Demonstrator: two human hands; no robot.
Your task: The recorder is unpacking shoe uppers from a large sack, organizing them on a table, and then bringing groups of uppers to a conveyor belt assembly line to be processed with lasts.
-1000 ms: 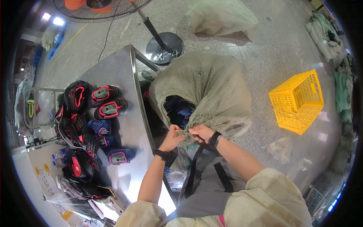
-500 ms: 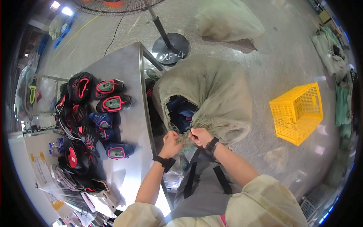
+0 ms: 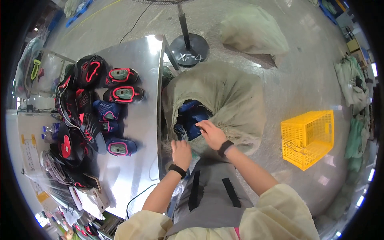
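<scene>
A large grey-green woven sack (image 3: 236, 88) stands before me, its torn, frayed opening showing dark blue things (image 3: 189, 114) inside that look like shoes. My left hand (image 3: 182, 154) is at the near left of this opening, fingers bent onto the frayed edge. Over the opening's near right side is my right hand (image 3: 214, 135), closed, with a small dark tip showing at its fingers. What that small thing is cannot be made out.
To the left, a metal table (image 3: 140, 168) carries several black-and-red shoes (image 3: 124, 94) and blue shoes (image 3: 120, 147). A yellow crate (image 3: 294, 136) lies on the floor at right. Beyond the sack are a fan stand's round base (image 3: 191, 54) and another pale sack (image 3: 256, 32).
My right hand has moved up over the opening. My left hand stays by its near edge. The view has shifted, and more of the blue contents shows.
</scene>
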